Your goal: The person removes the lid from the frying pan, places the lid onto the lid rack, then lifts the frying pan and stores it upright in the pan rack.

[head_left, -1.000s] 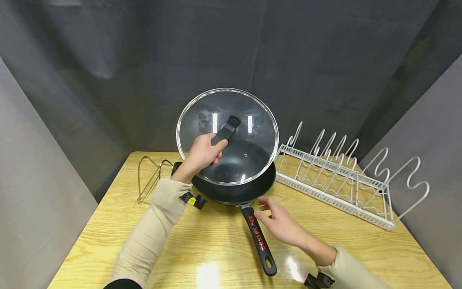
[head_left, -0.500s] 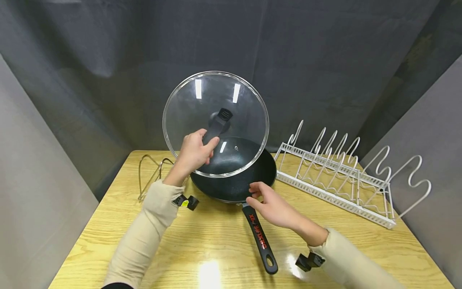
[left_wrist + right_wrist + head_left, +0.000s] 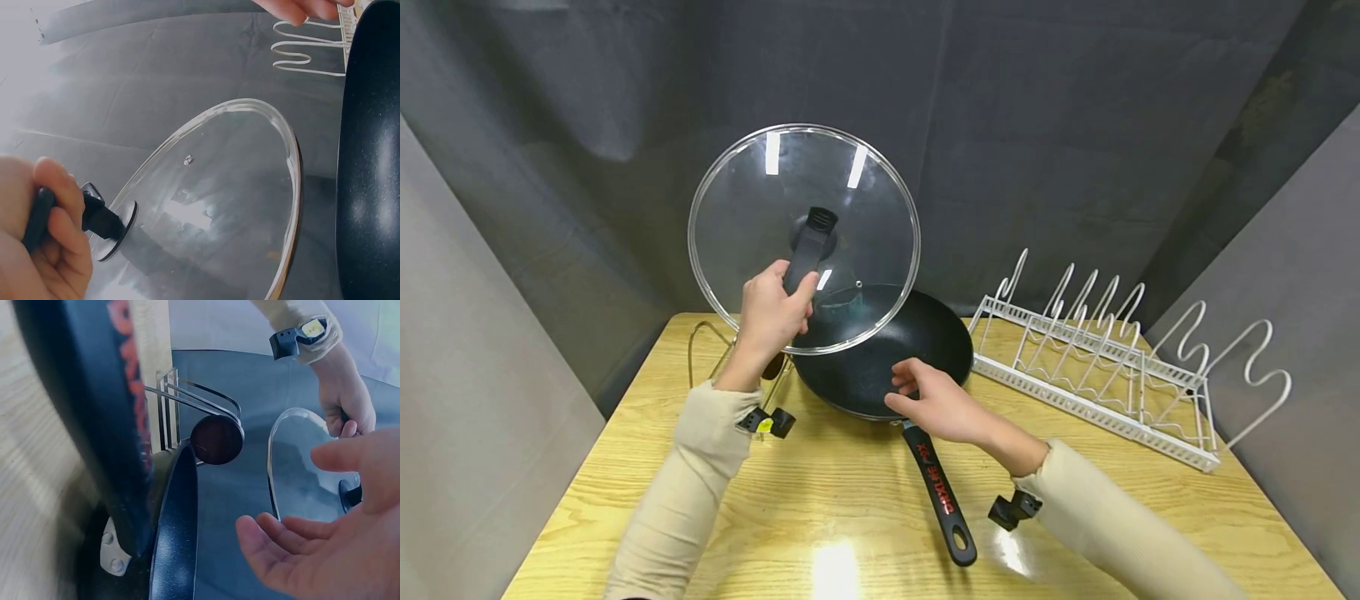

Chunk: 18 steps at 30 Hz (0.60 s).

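Observation:
My left hand (image 3: 775, 312) grips the black handle of a round glass lid (image 3: 872, 242), which is raised and tilted so that its top faces me. In the left wrist view the fingers wrap that handle, and the lid's metal rim shows apart from the pan. A black frying pan (image 3: 917, 350) sits on the table, its long handle (image 3: 942, 500) pointing toward me with red lettering on it. Over the pan's near right part hovers my right hand (image 3: 936, 404), fingers loosely bent with nothing in them. In the right wrist view its palm is bare.
A white wire rack (image 3: 1090, 375) with upright loops stands on the right of the wooden table (image 3: 760, 533). Behind my left forearm is a small metal wire stand (image 3: 696, 350), partly hidden, with a dark round disc (image 3: 216, 439) at it. Grey cloth encloses the table.
My left hand has lifted the lid up and to the left, away from over the pan. The right hand has moved left, from beside the pan handle to over the pan.

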Available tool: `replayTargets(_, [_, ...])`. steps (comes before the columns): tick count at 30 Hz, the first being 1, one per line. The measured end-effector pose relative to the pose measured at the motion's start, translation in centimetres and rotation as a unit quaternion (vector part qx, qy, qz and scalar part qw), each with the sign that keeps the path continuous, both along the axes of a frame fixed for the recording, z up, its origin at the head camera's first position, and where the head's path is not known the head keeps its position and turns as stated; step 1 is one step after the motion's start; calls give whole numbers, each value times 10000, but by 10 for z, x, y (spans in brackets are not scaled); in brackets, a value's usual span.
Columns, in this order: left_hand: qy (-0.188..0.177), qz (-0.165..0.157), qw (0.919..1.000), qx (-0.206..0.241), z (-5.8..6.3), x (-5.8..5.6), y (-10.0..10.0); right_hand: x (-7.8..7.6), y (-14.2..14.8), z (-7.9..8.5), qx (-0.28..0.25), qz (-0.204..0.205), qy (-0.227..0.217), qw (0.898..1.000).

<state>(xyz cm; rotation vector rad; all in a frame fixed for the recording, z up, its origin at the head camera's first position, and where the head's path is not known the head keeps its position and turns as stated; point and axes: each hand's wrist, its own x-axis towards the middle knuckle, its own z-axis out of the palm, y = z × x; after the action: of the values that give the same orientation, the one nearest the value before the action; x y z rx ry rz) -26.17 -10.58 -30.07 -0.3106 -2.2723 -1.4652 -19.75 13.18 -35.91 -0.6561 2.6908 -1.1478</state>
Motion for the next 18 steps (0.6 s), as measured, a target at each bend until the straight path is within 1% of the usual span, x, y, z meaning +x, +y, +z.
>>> replayTargets(5, [190, 283, 9994, -74, 2, 2, -10, -10, -8, 3, 90, 126, 97, 9998])
replayTargets(10, [262, 497, 9984, -108, 2, 4, -24, -20, -21, 5, 108, 104, 211, 9997])
replayTargets(15, [202, 730, 9971, 53, -1, 5, -35, -28, -35, 4, 169, 42, 250, 9995])
replayTargets(18, [268, 919, 9953, 163, -4, 6, -40, -33, -42, 3, 241, 66, 276, 9993])
